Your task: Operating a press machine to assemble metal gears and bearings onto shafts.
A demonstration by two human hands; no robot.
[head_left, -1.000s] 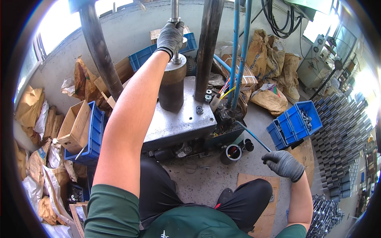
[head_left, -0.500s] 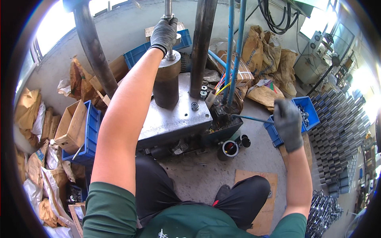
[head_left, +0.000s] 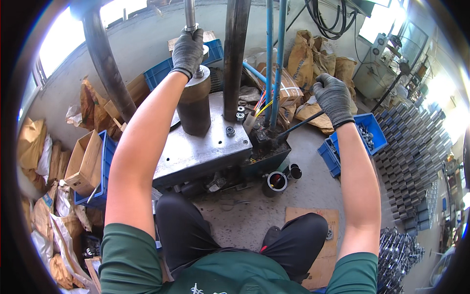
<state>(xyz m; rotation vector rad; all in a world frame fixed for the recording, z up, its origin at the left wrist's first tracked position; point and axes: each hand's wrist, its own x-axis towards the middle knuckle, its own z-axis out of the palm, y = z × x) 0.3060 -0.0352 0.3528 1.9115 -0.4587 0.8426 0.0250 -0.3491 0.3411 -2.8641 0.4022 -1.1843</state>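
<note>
My left hand (head_left: 188, 53), in a grey knit glove, is closed round a shiny metal rod piece under a vertical steel rod (head_left: 190, 14). Its fingers hide much of the piece. Below it stands a thick dark steel cylinder (head_left: 194, 110) with a metal collar on top, on a steel machine bed (head_left: 205, 152). My gloved right hand (head_left: 335, 100) is closed on the outer end of a lever (head_left: 302, 124). The lever slopes down to a greasy pump block beside the bed; its grip end is hidden in my fist.
Small nuts or rings (head_left: 230, 131) sit on the bed. Dark posts and blue pipes (head_left: 277, 59) rise behind. Blue bins (head_left: 374, 131) of metal parts and stacked metal tubes (head_left: 413, 157) stand right. A cup-like tube (head_left: 275, 183) stands on the floor; a wooden box (head_left: 84, 164) is left.
My right hand has risen and moved left, and the lever has tilted upward with it. My left hand keeps its hold. The whole view has shifted slightly.
</note>
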